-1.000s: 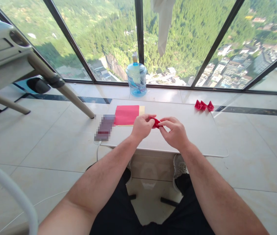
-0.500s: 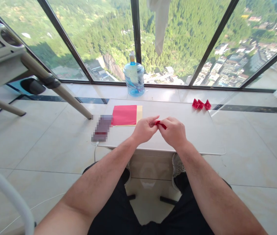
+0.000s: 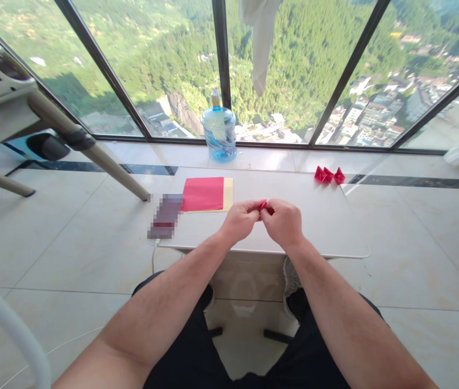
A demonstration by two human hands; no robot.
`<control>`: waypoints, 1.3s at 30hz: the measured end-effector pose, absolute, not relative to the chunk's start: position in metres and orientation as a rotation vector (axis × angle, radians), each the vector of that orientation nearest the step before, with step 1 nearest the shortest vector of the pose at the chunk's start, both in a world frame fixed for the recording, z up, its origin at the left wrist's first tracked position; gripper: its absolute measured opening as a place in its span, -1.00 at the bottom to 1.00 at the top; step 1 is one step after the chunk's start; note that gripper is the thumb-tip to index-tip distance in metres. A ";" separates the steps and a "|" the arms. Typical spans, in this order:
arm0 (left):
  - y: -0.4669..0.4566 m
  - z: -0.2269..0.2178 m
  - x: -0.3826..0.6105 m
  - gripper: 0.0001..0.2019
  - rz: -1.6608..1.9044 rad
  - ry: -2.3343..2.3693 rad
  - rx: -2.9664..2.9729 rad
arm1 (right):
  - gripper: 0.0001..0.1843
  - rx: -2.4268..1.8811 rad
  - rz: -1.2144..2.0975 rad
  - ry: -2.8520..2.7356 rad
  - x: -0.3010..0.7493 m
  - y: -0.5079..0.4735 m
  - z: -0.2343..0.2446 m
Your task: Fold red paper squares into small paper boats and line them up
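Note:
A small folded piece of red paper (image 3: 262,205) is held above the low white table (image 3: 197,232), mostly covered by my fingers. My left hand (image 3: 240,220) pinches it from the left, while my right hand (image 3: 284,220) grips it from the right with curled fingers. The fingertips of both hands nearly meet around it. At the table's far right corner stand three folded red paper shapes (image 3: 328,175) with pointed tips. Flat red paper (image 3: 203,194) lies left of my hands, over a yellow sheet (image 3: 228,194) whose edge shows on the right.
A blurred-out phone-like object (image 3: 165,217) with a white cable (image 3: 153,259) lies at the table's left end. Behind the table a blue water jug (image 3: 218,135) stands by the window. A metal-legged frame (image 3: 108,167) rises at left; a white curved bar (image 3: 14,324) is nearer.
My fingers have shifted on the red paper, which now sits more upright between them. My left fingers have curled in closer. The whole view has moved slightly.

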State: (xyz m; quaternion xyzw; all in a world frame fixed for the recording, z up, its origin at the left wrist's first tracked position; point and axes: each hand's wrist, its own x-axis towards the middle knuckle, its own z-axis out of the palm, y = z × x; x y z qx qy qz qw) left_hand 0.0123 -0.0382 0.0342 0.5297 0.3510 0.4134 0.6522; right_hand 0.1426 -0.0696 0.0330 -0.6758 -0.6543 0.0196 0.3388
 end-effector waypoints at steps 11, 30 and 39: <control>-0.035 0.033 0.013 -0.70 1.002 0.873 1.004 | -0.75 -1.763 0.144 -1.536 0.138 -0.068 0.030; -0.034 0.036 0.013 -0.77 1.046 0.921 0.920 | -0.78 -1.732 0.285 -1.690 0.137 -0.073 0.036; -0.033 0.036 0.014 -0.74 1.039 0.941 0.796 | -0.86 -1.853 0.160 -1.688 0.136 -0.072 0.036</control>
